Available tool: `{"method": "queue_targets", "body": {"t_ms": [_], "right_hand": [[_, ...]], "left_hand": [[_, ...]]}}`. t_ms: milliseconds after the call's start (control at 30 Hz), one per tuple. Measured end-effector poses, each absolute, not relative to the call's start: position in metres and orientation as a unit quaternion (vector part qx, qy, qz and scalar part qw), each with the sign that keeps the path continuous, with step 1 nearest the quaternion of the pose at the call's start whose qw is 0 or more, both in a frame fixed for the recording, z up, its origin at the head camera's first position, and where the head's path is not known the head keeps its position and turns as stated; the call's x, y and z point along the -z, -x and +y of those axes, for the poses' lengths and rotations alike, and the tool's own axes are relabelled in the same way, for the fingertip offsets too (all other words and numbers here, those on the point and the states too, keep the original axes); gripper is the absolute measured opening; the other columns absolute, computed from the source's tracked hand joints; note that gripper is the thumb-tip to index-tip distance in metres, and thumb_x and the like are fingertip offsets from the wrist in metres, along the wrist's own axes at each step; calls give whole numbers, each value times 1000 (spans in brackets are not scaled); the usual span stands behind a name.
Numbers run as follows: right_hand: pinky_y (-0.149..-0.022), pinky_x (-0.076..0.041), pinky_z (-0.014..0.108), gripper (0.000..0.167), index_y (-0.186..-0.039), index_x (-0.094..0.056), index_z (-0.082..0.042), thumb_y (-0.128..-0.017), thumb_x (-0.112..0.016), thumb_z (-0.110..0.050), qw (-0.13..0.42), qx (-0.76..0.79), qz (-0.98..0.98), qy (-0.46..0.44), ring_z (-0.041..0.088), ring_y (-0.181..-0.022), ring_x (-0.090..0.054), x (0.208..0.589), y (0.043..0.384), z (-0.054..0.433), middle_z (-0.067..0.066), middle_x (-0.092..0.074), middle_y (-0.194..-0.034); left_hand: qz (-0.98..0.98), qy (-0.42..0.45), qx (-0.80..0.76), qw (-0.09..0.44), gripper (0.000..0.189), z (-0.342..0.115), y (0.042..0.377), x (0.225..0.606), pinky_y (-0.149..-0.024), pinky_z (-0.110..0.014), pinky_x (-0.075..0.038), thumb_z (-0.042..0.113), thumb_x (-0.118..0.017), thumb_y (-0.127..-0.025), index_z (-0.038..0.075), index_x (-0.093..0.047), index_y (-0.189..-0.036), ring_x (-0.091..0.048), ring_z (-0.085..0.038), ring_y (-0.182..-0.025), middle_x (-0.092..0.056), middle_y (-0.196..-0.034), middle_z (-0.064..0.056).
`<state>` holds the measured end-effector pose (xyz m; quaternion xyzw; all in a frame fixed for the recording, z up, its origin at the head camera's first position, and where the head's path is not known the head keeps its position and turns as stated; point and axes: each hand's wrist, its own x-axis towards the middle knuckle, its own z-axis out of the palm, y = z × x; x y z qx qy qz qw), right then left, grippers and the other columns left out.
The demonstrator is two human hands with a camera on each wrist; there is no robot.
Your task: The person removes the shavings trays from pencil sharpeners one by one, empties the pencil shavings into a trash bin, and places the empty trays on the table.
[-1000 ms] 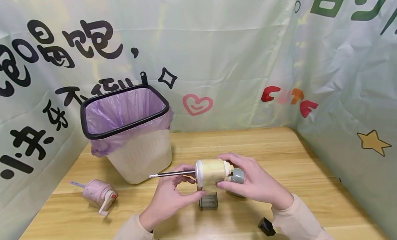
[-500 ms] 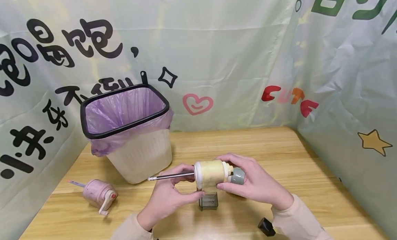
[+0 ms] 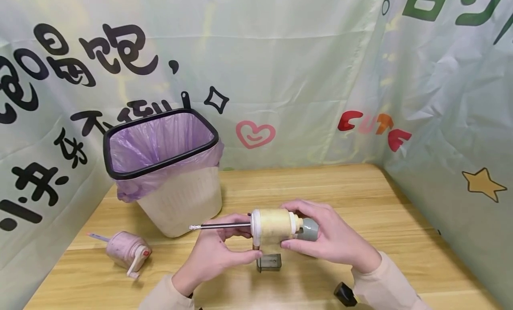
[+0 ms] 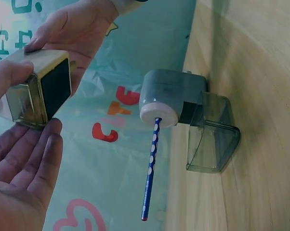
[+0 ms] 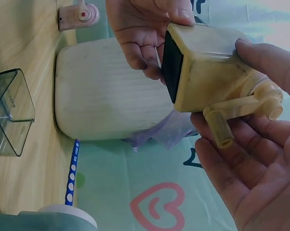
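Observation:
Both hands hold a yellow crank pencil sharpener (image 3: pixel 274 223) up over the table, its black base visible in the wrist views. A dark pencil (image 3: pixel 224 226) with a silvery end sticks out of its white front, pointing left. My left hand (image 3: pixel 220 252) grips the front end, thumb on the clear drawer part (image 4: pixel 27 103). My right hand (image 3: pixel 326 234) holds the rear, thumb and fingers on opposite sides, near the crank (image 5: pixel 236 107). Behind it stands a grey-blue sharpener (image 4: pixel 171 89) with a blue dotted pencil (image 4: pixel 151 166). A see-through drawer (image 3: pixel 269 262) lies on the table below.
A pink crank sharpener (image 3: pixel 126 252) with a pencil in it lies at the left. Behind it stands a bin (image 3: pixel 184 203) with a purple liner (image 3: pixel 164 140). A small black object (image 3: pixel 345 294) is by the right sleeve. Printed cloth (image 3: pixel 304 78) encloses the table.
The yellow sharpener has sunk very slightly, and the pencil's end has shifted a little left. My left hand has moved slightly left and down. Both hands keep their hold.

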<state>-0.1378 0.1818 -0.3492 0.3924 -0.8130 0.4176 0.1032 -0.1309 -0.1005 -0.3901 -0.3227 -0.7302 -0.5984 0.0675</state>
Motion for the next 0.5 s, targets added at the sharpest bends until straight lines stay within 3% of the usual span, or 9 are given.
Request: {"method": "queue_targets", "body": {"t_ms": [333, 500], "right_hand": [[-81, -61, 26, 55, -133, -67, -23, -85, -93, -17, 127, -420, -804, -402, 6, -91, -70, 350, 139, 183, -10, -75, -113], [-84, -61, 27, 56, -134, -67, -23, -85, -93, -16, 124, -423, -802, -404, 7, -94, -71, 349, 139, 183, -9, -75, -116]], "left_hand": [[-731, 314, 591, 131, 49, -94, 122, 388, -89, -33, -67, 5, -98, -75, 13, -73, -117, -77, -13, -98, -78, -112, -4], [-728, 311, 596, 133, 50, -92, 120, 387, -86, -33, -67, 4, -98, -74, 14, -74, -117, -76, -13, -97, -76, -112, -4]]}}
